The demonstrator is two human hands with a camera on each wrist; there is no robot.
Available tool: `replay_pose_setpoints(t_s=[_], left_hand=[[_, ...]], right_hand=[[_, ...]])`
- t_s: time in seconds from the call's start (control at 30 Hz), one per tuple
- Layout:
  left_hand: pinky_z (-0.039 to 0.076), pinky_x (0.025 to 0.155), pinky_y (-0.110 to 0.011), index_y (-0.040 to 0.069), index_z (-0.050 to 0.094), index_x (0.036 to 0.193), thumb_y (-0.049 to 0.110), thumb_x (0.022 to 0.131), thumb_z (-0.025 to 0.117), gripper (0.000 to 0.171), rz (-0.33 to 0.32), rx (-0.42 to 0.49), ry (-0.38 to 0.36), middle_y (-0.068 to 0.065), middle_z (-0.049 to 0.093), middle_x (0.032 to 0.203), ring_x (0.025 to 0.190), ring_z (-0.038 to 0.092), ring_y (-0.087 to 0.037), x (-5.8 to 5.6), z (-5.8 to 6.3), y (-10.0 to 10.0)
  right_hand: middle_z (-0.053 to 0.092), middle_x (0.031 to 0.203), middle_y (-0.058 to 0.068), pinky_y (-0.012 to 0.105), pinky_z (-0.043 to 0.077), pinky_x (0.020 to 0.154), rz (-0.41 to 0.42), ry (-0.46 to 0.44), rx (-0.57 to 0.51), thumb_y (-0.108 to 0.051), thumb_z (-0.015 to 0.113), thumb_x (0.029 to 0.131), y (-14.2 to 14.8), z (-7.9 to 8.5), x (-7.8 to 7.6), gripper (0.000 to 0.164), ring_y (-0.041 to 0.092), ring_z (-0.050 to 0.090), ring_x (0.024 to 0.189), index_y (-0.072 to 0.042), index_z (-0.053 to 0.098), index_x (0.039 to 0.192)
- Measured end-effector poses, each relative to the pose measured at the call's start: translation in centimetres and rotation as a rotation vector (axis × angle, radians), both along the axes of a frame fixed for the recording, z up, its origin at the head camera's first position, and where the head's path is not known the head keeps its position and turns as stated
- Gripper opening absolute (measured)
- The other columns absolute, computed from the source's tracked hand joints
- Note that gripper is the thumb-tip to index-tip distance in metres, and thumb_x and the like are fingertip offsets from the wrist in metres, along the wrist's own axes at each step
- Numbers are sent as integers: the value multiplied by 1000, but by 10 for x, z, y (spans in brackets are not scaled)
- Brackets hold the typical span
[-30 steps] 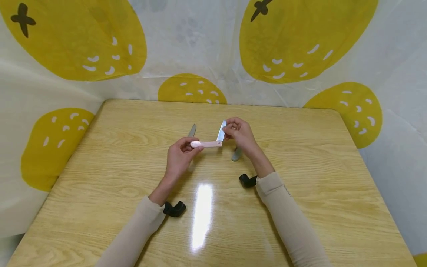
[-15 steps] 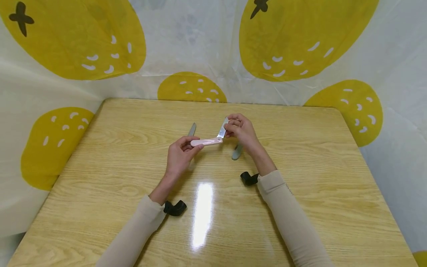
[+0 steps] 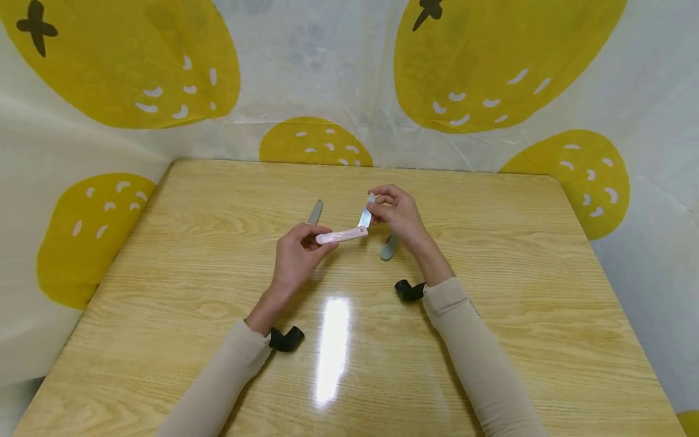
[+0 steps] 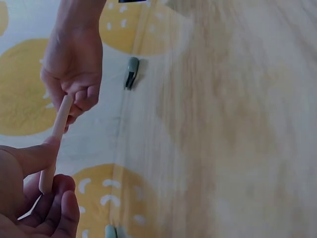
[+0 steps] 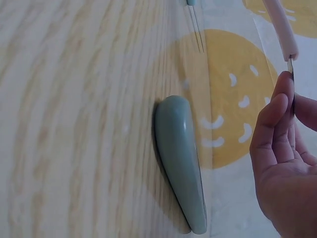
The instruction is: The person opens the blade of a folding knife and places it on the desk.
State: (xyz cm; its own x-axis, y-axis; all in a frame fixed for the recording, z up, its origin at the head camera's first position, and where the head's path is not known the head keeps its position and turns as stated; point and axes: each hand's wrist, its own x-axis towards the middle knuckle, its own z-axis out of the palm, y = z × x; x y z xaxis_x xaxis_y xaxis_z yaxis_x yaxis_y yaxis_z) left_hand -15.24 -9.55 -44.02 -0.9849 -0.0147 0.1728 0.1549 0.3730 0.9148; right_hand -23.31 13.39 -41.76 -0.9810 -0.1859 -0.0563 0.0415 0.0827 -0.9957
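Observation:
Between the hands, over the table, is a folding knife with a pink handle (image 3: 343,235) and its silver blade (image 3: 366,213) swung partway out. My left hand (image 3: 295,255) grips the handle's left end between thumb and fingers. The blade is pinched near its tip by my right hand (image 3: 400,215). In the left wrist view the handle (image 4: 56,139) appears edge-on, with the right hand (image 4: 73,72) beyond it. A short length of blade shows between handle and fingers in the right wrist view, where my right hand (image 5: 282,158) covers the rest.
A grey-green pointed blade (image 3: 315,212) lies behind the left hand, its lower part hidden. Below the right hand rests a smooth grey-green handle-shaped piece (image 5: 178,158). The wooden table (image 3: 491,291) meets a white curtain printed with yellow fruit (image 3: 314,142) at its far edge.
The pink handle has tilted, its hinge end now higher than its left end, and its angle to the blade looks slightly wider. The right hand has shifted a little up and right.

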Motion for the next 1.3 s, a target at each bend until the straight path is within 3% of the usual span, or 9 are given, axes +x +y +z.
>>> replay_pose_setpoints(t_s=[0.4,0.5,0.63,1.0,1.13,1.3], left_hand=[[46,61,-16,5,81,98,15,80,92,24,105,83,36,-14,73,85,71,59,-13,6,-2,4],[46,59,-17,5,80,96,16,80,92,23,125,97,31,-13,71,81,69,59,-14,8,-2,7],[48,58,-17,4,80,96,18,81,92,24,139,100,25,-11,72,80,68,61,-14,9,-2,8],[48,56,-16,1,79,95,17,81,91,25,183,108,56,-15,73,81,66,62,-16,7,-3,10],[47,57,-17,1,78,95,19,82,91,26,187,54,52,-14,72,80,66,60,-17,8,-3,11],[47,60,-21,4,76,98,22,83,90,27,161,-63,1,-11,72,82,69,61,-17,11,-3,12]], right_hand=[[66,82,-4,35,63,74,-73,-42,-9,-5,67,101,-4,-2,-2,34,11,68,65,3,59,133],[67,82,-3,32,63,72,-102,-61,-35,-4,66,101,-6,-4,-2,35,10,68,66,3,58,134],[67,82,-3,26,62,69,-128,-76,-77,-2,65,101,-8,-5,-2,35,9,69,66,4,57,134],[67,82,-1,31,64,72,-198,-69,-147,-2,67,100,-15,-5,1,34,10,72,66,6,53,129],[68,81,-1,27,63,69,-211,-63,-153,-1,68,99,-16,-5,1,30,10,71,65,3,55,126],[68,81,-2,28,63,71,-192,-90,-126,-2,67,100,-15,-5,0,37,10,71,64,8,52,133]])
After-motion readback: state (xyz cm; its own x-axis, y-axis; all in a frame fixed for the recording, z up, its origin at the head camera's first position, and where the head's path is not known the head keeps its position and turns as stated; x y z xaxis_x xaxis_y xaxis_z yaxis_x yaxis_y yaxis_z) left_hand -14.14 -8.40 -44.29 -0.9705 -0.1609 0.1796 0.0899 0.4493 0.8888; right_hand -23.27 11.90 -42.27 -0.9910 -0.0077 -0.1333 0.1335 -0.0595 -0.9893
